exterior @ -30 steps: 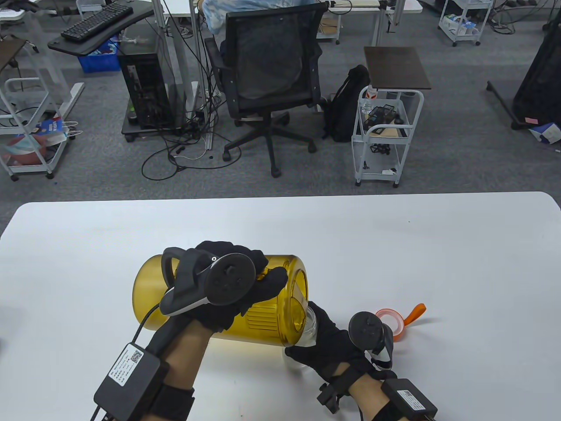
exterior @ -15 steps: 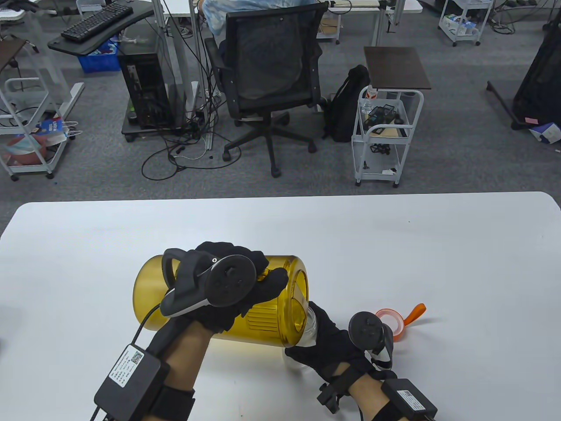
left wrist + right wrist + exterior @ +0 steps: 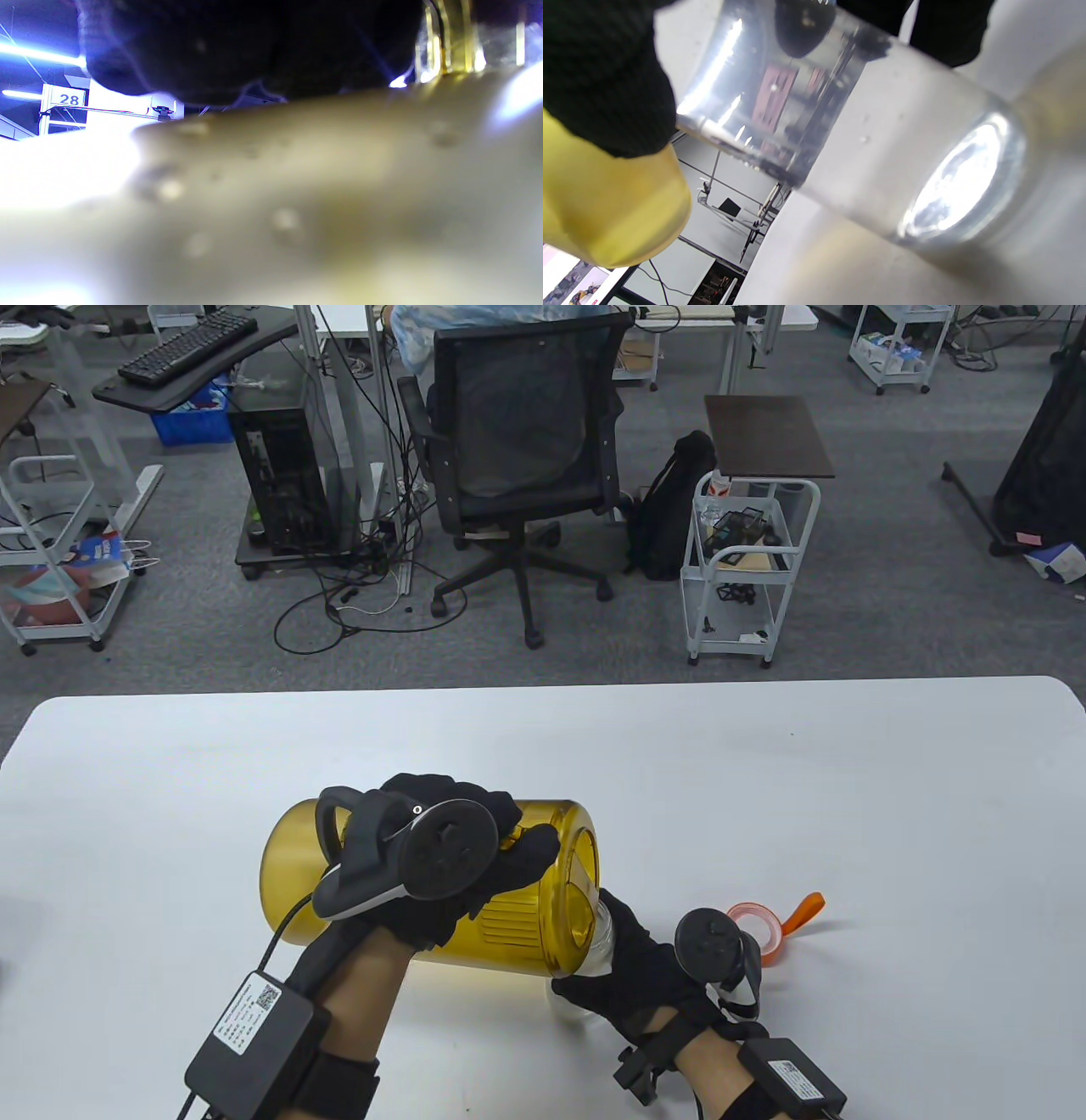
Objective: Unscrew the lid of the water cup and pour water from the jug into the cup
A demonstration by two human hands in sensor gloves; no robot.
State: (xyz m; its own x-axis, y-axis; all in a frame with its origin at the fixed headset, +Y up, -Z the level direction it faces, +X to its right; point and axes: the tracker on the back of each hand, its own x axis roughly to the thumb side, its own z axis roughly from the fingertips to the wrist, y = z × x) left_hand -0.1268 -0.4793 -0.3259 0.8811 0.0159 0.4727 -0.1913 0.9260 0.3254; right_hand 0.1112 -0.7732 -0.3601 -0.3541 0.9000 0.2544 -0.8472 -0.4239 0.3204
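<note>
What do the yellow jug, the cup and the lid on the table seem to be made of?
The jug: likely amber translucent plastic, glossy, with moulded ribs on its side. The cup: clear and shiny; the room shows through and light glints off it; glass or hard plastic, I cannot tell which. The lid: looks like orange plastic, with a flexible-looking orange strap.

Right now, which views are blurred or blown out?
Table view: sharp, evenly lit. Left wrist view: jug fills the frame, badly out of focus; white blowout at left. Right wrist view: cup soft, with glare streaks and a bright hotspot at its base.
</note>
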